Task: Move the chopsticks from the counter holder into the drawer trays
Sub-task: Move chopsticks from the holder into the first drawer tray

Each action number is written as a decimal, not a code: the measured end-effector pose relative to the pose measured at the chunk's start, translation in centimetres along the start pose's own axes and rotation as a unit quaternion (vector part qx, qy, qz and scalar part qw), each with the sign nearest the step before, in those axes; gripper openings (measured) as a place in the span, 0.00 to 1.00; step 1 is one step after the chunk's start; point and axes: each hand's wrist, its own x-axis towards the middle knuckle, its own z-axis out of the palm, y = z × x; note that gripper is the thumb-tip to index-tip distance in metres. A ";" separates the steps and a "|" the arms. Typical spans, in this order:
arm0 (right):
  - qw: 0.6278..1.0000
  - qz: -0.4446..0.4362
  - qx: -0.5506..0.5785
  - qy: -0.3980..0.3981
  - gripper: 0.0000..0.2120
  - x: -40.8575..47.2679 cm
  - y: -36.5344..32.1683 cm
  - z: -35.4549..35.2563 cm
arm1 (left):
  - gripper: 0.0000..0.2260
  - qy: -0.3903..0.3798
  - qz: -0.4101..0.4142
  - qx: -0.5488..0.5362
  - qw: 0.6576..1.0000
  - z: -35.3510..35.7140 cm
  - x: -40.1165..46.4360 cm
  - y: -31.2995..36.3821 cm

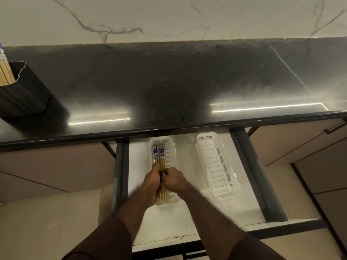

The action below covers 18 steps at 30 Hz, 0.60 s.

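The chopsticks (161,160) in the drawer lie lengthwise in the left white tray (170,147), long axis running from the person toward the bench (169,81), blue-and-white patterned ends pointing away under the bench edge and plain bamboo tips toward the body. About four sticks show there, though the exact count is hard to tell.

Both hands meet over the middle of that bundle. The left hand (152,182) has its grip closed narrowly around the sticks, thumb stretched forward along the tray's left wall. The right hand (173,178), just right of it and touching, has its fingers curled tight onto the same bundle.

Two white slotted trays sit in the open drawer (142,166): the one under the grip, and a second tray (216,166) well to the right of it, tilted a little, holding nothing.

Far left of the grip, on the bench, stands one black holder (26,91) with more chopsticks (5,72) upright in it, patterned ends up.
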 end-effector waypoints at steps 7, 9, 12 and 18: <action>0.988 -0.018 0.133 0.082 0.07 -2.9 -1.0 -4.9 | 0.19 -0.005 0.044 0.052 0.998 -0.4 -3.5 3.1; 0.983 -0.039 0.151 0.094 0.06 -3.9 -2.0 -6.0 | 0.15 -0.009 0.065 0.075 0.995 -0.7 -4.9 4.3; 0.977 -0.080 0.167 0.105 0.04 -5.1 -4.5 -7.1 | 0.13 -0.007 0.103 0.101 0.990 -1.4 -7.3 6.6; 0.961 -0.167 0.173 0.137 0.04 -7.5 -12.8 -7.6 | 0.12 0.023 0.205 0.099 0.973 -3.9 -12.7 12.6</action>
